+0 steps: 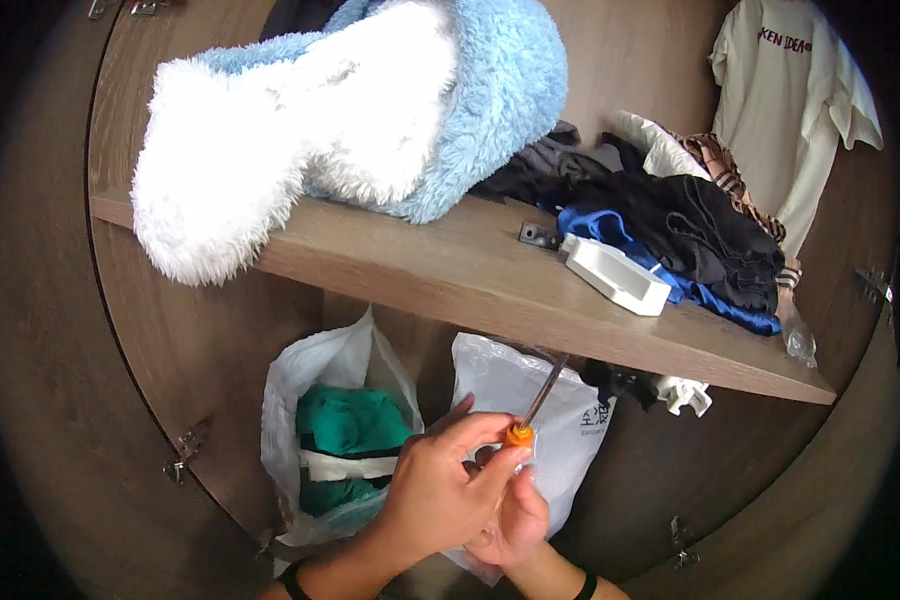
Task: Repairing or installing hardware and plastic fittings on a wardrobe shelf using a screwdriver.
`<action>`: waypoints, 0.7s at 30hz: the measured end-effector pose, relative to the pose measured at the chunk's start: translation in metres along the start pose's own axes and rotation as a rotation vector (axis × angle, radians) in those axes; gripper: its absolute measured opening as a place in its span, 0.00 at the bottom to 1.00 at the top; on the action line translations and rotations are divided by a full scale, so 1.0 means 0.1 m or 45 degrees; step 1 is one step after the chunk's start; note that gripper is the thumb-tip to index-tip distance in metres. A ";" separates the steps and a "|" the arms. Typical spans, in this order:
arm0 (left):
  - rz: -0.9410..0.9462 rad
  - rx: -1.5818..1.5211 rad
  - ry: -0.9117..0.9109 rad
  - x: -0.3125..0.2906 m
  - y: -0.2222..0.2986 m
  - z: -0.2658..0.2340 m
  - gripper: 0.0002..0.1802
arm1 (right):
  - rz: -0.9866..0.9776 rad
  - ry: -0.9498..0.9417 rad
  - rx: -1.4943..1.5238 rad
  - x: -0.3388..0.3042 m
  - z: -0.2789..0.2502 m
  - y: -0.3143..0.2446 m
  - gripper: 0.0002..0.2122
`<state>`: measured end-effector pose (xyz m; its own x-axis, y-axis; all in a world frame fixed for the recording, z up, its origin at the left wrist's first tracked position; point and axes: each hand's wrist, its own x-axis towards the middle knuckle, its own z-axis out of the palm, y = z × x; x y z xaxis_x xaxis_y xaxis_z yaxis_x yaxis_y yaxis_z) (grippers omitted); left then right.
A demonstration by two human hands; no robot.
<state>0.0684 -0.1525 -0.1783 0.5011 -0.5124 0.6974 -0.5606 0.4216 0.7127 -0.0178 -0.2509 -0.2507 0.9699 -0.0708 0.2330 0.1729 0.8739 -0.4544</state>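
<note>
My left hand [440, 490] pinches a screwdriver [521, 434] by its orange handle, thumb and forefinger near the collar. The metal shaft slants up and to the right, its tip close to the front underside of the wooden shelf [420, 265]. Whether the tip touches anything is hidden. Just below and behind, my right hand [515, 525] is curled, partly covered by the left; what its fingers hold cannot be made out. A white plastic bag [480, 370] with dark print is behind both hands. On the shelf edge above lie a white plastic tray-like piece [615, 275] and a small metal bracket [540, 235].
A large blue and white plush [370, 120] overhangs the shelf at left. Dark and blue clothes [690, 230] are heaped at right, beside a hanging cream T-shirt [780, 110]. Below, an open white bag [280, 420] holds green cloth [355, 425]. Metal hinges [183, 455] line the cabinet sides.
</note>
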 end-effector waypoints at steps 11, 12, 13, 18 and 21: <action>-0.237 -0.035 -0.154 0.05 0.13 0.05 0.09 | -0.010 0.066 -0.150 0.06 0.20 0.04 0.20; -0.212 0.024 0.017 0.04 0.13 0.11 0.11 | -0.121 0.133 -0.199 0.06 0.13 0.05 0.21; -0.132 0.229 0.062 0.00 0.17 0.13 0.11 | -0.229 0.209 -0.252 0.06 0.05 0.07 0.22; -0.192 -0.297 -0.106 0.00 0.21 0.11 0.10 | 0.250 -0.689 0.307 0.08 -0.24 -0.04 0.24; -0.228 -0.153 -0.083 -0.03 0.22 0.06 0.10 | 0.100 -0.515 0.159 0.04 -0.09 0.02 0.25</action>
<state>0.0514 -0.1463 -0.1652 0.5398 -0.6329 0.5550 -0.3818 0.4035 0.8315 -0.0121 -0.2538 -0.2581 0.8294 0.1709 0.5319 0.0553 0.9223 -0.3826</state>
